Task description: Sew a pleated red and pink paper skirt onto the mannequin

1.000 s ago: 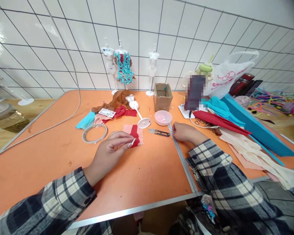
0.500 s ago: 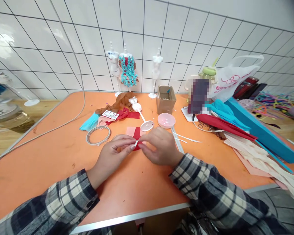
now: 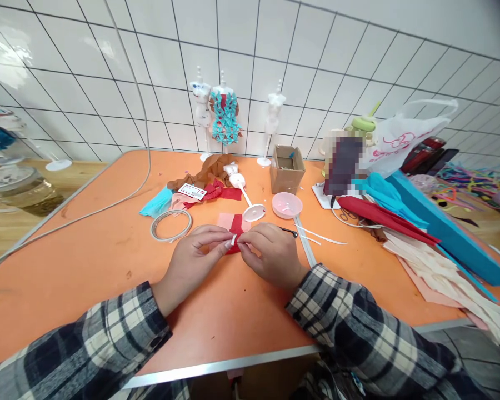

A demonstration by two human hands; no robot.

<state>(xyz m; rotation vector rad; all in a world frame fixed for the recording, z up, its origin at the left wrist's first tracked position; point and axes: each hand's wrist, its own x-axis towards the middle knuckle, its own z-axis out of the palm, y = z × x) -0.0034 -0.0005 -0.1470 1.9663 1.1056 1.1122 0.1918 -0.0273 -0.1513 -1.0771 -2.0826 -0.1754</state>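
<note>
A small white strip (image 3: pixel 233 240), possibly tape, is pinched between the thumb and fingers of my left hand (image 3: pixel 194 261). From the other side, the closed fingertips of my right hand (image 3: pixel 273 253) meet its end. Just beneath and behind the fingertips lies red crepe paper (image 3: pixel 236 223) across a pale pink sheet (image 3: pixel 225 220), partly covered by my hands. Past the right hand a dark pen-like tip (image 3: pixel 290 231) sticks out; the hand hides the rest. A white doll stand (image 3: pixel 254 212) lies on its side behind the hands.
A tape roll (image 3: pixel 170 225) lies left of my hands. Behind stand a cardboard box (image 3: pixel 288 173), a pink dish (image 3: pixel 286 205), a mannequin with turquoise ruffles (image 3: pixel 225 119) and a plain white one (image 3: pixel 274 114). Thin white strips (image 3: pixel 325 238) and folded crepe paper (image 3: pixel 387 218) lie right.
My right fingertips have closed in on the white strip, which is now bent. A dark tip shows beyond the right hand. The whole view has shifted slightly.
</note>
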